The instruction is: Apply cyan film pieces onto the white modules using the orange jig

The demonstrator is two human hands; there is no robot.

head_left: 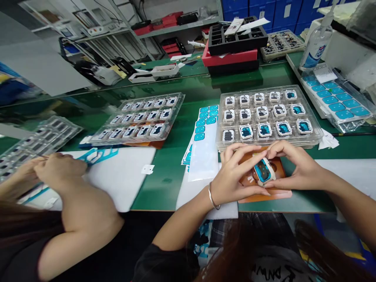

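Between my two hands is a white watch case (264, 171) with a blue film and a dark inside, tilted above an orange sheet (283, 194). My left hand (236, 172) grips the case from the left, thumb below and fingers above. From the right, my right hand (293, 166) pinches its edge. Just beyond my hands lies a clear plastic tray (268, 140) with rows of white watch cases, some showing blue film. Left of it, a sheet of blue stickers (205, 152) rests partly on a white foam pad (183, 192).
At left, a co-worker's hands (58, 168) work over another white pad (117, 184). A second tray of cases (138, 117) stands beyond them. Black and red boxes (232, 58) are stacked at the back. Bagged blue stickers (337, 102) and a pump bottle (317, 47) are at right.
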